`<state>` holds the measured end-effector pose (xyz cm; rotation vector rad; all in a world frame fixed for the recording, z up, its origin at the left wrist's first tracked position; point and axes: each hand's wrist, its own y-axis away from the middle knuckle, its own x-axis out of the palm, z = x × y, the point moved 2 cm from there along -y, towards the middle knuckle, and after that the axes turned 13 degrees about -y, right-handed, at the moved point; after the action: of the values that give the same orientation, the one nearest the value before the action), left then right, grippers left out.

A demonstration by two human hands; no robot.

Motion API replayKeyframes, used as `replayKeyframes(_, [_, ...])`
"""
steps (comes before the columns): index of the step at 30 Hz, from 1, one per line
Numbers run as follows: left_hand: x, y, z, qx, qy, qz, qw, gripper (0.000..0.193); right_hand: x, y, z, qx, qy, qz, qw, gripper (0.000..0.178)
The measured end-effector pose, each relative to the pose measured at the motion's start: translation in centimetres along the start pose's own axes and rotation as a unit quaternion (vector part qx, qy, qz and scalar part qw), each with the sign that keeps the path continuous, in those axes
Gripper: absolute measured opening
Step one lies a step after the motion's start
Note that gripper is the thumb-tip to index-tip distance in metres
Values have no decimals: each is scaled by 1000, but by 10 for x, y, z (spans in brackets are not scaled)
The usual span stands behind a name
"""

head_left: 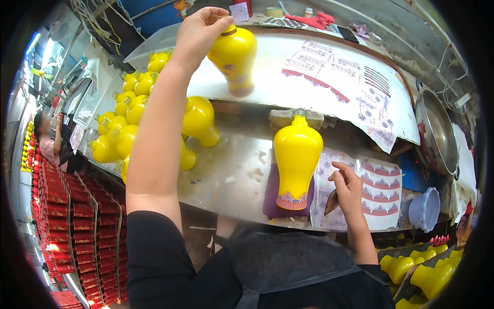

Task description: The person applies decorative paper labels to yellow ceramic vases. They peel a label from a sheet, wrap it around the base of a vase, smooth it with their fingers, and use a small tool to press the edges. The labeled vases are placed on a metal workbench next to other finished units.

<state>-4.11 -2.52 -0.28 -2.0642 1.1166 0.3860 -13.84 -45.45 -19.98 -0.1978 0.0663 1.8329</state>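
My left hand reaches to the far side, fingers closed at the neck of a yellow bottle with a faint printed band, over the white worktop; its lower part is blurred. In front of me another yellow bottle lies with its neck on a grey rest and its body over a purple cloth. A red and purple patterned band rings its base. To its right my right hand holds a flat brown pointed piece, above a sheet of printed decals.
Several yellow bottles crowd the left side. More printed sheets lie on the white surface. At right are a metal basin and a pale blue bucket. Red boxes stack lower left; yellow bottles fill racks lower right. A person sits far left.
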Motion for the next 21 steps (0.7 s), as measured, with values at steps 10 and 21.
replayKeyframes(10, [-5, -5, 11, 70, -53, -36, 995, 29, 4, -3, -2, 0, -2, 2, 1000, 28])
replayKeyframes(21, [-12, -14, 30, 76, -17, 30, 996, 29, 6, -3, -2, -2, 2, -2, 1000, 26])
